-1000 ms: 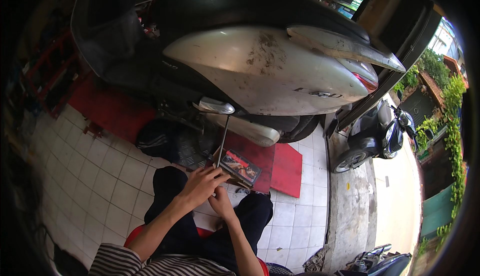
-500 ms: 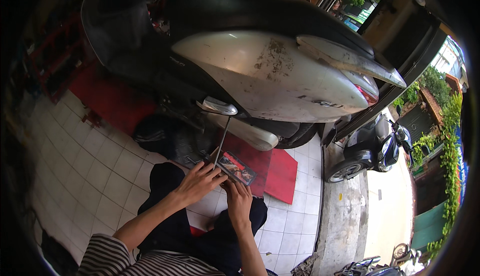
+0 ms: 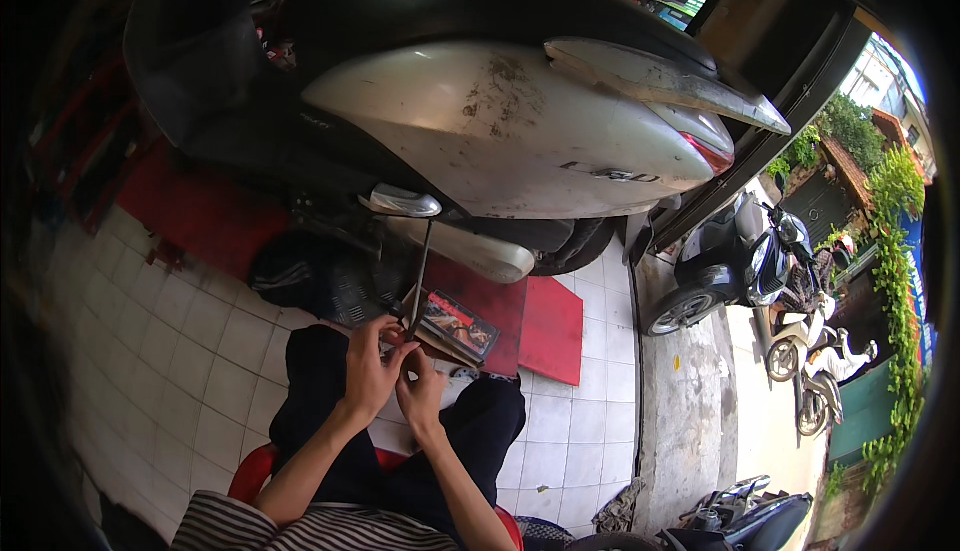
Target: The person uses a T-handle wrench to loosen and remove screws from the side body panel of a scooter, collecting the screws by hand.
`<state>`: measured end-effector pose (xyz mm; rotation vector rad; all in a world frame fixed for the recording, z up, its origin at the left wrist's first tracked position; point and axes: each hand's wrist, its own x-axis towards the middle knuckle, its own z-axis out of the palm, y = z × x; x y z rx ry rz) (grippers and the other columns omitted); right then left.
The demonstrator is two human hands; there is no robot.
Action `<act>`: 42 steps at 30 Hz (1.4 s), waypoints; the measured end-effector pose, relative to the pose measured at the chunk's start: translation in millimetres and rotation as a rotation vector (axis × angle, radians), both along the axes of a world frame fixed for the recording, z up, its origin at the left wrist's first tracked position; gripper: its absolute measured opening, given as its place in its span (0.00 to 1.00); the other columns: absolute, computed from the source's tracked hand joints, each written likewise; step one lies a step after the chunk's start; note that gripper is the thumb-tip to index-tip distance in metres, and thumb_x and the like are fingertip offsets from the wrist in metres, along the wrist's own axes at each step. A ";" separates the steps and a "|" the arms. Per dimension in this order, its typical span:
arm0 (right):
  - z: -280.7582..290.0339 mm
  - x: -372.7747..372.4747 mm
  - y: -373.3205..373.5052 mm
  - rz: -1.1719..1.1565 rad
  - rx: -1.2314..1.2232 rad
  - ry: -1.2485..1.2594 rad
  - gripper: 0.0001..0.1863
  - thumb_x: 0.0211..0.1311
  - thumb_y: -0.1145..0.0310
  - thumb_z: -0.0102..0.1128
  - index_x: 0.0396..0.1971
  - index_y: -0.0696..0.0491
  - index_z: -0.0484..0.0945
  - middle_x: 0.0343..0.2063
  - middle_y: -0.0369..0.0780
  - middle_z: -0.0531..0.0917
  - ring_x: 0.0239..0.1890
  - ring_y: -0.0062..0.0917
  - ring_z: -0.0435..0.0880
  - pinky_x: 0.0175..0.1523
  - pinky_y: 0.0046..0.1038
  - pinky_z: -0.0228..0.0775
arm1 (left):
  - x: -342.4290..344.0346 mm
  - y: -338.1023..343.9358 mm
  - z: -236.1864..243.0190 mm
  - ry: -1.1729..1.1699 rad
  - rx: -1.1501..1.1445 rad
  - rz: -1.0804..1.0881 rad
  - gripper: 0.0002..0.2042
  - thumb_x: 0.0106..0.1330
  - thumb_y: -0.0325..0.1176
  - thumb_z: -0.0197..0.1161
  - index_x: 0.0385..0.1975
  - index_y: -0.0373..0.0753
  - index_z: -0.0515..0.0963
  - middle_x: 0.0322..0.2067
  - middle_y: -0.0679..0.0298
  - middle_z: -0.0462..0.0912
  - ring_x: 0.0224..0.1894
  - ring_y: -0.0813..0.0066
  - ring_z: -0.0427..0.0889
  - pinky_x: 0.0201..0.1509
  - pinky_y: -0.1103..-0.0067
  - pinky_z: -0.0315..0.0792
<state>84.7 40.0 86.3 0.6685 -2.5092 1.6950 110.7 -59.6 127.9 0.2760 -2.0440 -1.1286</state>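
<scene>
Head view: the left hand (image 3: 367, 369) and right hand (image 3: 421, 398) are close together, fingers bent and partly closed, maybe because they share something small. I cannot tell what they hold. By the fingers is the near end of a thin, straight rod (image 3: 421, 276), which runs far to a shiny, smooth footrest (image 3: 403, 201). A flat box (image 3: 460, 323) with a picture sits just right, perhaps for easy reach.
</scene>
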 end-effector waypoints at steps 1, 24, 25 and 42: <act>-2.1 0.3 -2.3 0.024 0.006 -0.006 0.13 0.58 0.79 0.58 0.44 0.59 0.77 0.34 0.53 0.84 0.39 0.50 0.83 0.39 0.42 0.76 | 0.7 -3.9 -0.9 -0.018 -0.127 -0.054 0.18 0.58 0.27 0.70 0.46 0.36 0.74 0.31 0.61 0.83 0.33 0.65 0.82 0.47 0.69 0.71; 51.4 -22.9 43.6 -0.064 0.487 0.483 0.09 0.56 0.68 0.67 0.37 0.49 0.82 0.30 0.36 0.86 0.34 0.29 0.84 0.45 0.32 0.67 | 7.4 -31.8 29.6 -0.071 -0.836 0.059 0.19 0.54 0.40 0.74 0.43 0.40 0.79 0.43 0.65 0.78 0.50 0.64 0.75 0.62 0.62 0.62; 46.2 -25.5 41.5 -0.057 0.454 0.454 0.08 0.55 0.69 0.67 0.36 0.50 0.82 0.28 0.37 0.86 0.33 0.30 0.84 0.45 0.32 0.68 | 7.5 -29.0 31.1 -0.048 -0.799 0.114 0.23 0.53 0.41 0.74 0.47 0.40 0.77 0.47 0.63 0.77 0.51 0.62 0.74 0.62 0.61 0.62; 35.4 -17.8 17.5 0.143 0.281 0.204 0.07 0.54 0.71 0.66 0.34 0.53 0.82 0.29 0.42 0.86 0.30 0.41 0.83 0.40 0.38 0.75 | 1.9 -15.4 24.9 -0.218 -0.491 -0.125 0.07 0.63 0.30 0.63 0.39 0.39 0.80 0.33 0.63 0.84 0.38 0.63 0.83 0.50 0.68 0.68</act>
